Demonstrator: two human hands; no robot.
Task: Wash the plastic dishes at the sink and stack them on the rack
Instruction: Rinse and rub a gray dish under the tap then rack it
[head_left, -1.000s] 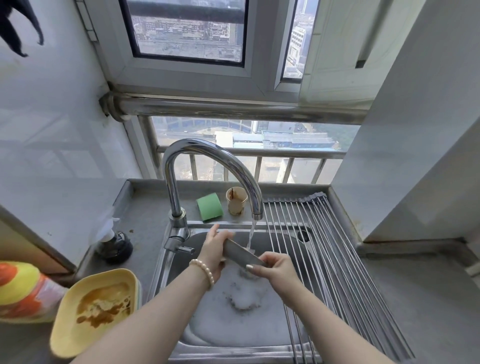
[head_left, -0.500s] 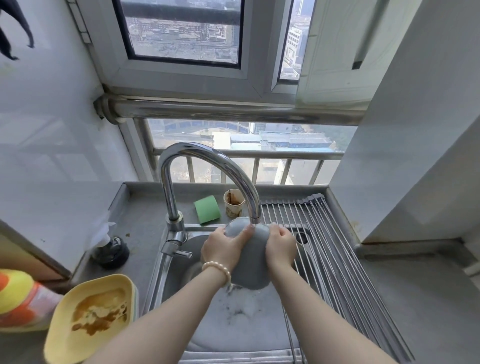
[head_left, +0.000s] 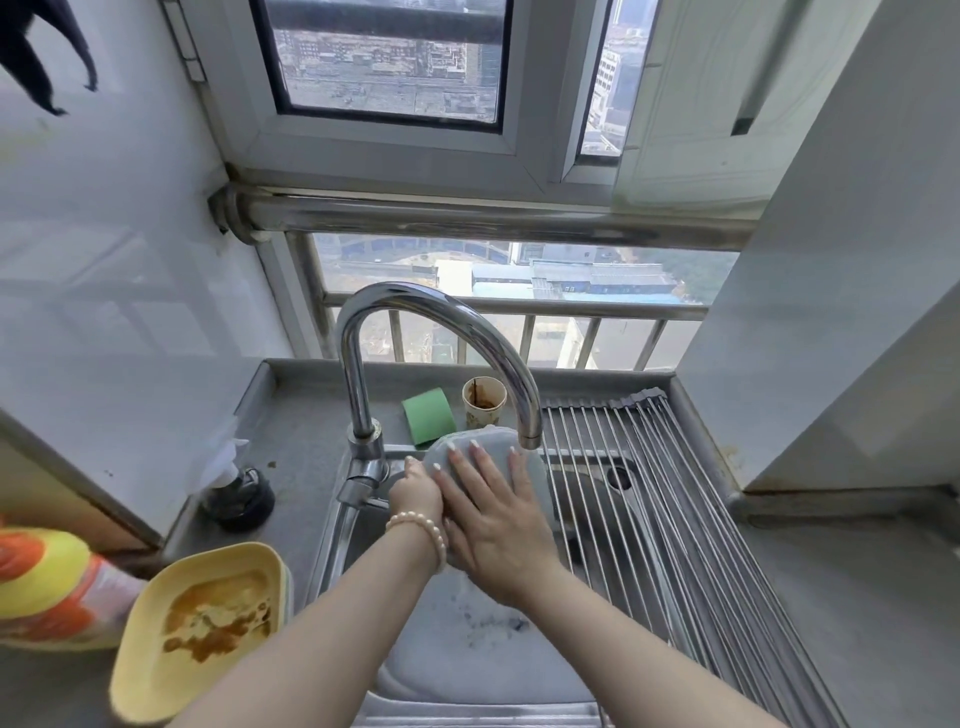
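A grey plastic dish (head_left: 524, 457) stands on edge over the sink (head_left: 332, 545), its top rim just under the spout of the chrome faucet (head_left: 441, 317). The right hand (head_left: 493, 514) lies flat against the side of the dish that faces the camera, fingers straight and spread, palm pressed to the plastic. The left hand (head_left: 415, 491) grips the dish's left edge, fingers curled round the rim; a pearl bracelet (head_left: 421, 530) circles that wrist. The two hands touch where the left knuckles meet the right thumb side. Whether water is running from the spout is hard to tell, since the dish hides the stream's path.

Below the hands, the sink basin holds pale foam with dark specks. To the right, a roll-up metal rack (head_left: 649, 509) spans the sink and counter. Behind the faucet stand a green sponge (head_left: 428, 415) and a stained paper cup (head_left: 484, 400), near each other. On the left counter sits a yellow dish (head_left: 202, 623) smeared with brown sauce, and just beside it, at the frame's edge, a yellow and orange bottle (head_left: 47, 587). A dark soap pump (head_left: 236, 493) stands near the wall.
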